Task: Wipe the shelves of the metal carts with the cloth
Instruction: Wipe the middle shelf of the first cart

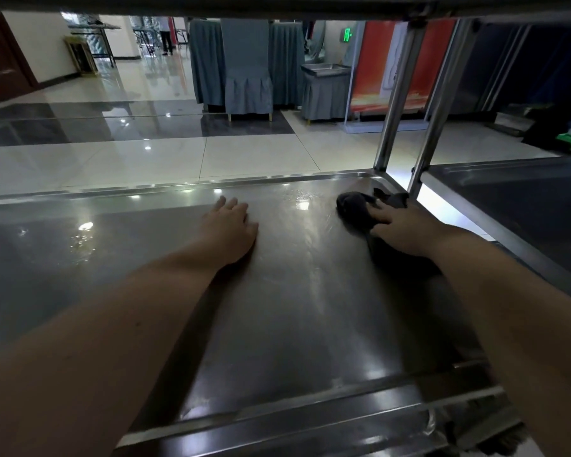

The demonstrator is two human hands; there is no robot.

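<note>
I look across a lower shelf (287, 291) of a stainless steel cart, under the shelf above. My left hand (229, 227) lies flat, palm down, on the shelf near its middle, fingers straight. My right hand (404, 230) presses a dark cloth (356, 207) onto the shelf near the far right corner, with its fingers spread over the cloth. Part of the cloth is hidden beneath that hand. Wet streaks shine on the metal between the two hands.
Two upright cart posts (396, 103) rise at the far right corner. A second metal cart's shelf (524, 206) stands close on the right. Beyond the raised far rim (178, 186) lie glossy floor tiles, grey-covered chairs (248, 67) and a red banner (376, 61).
</note>
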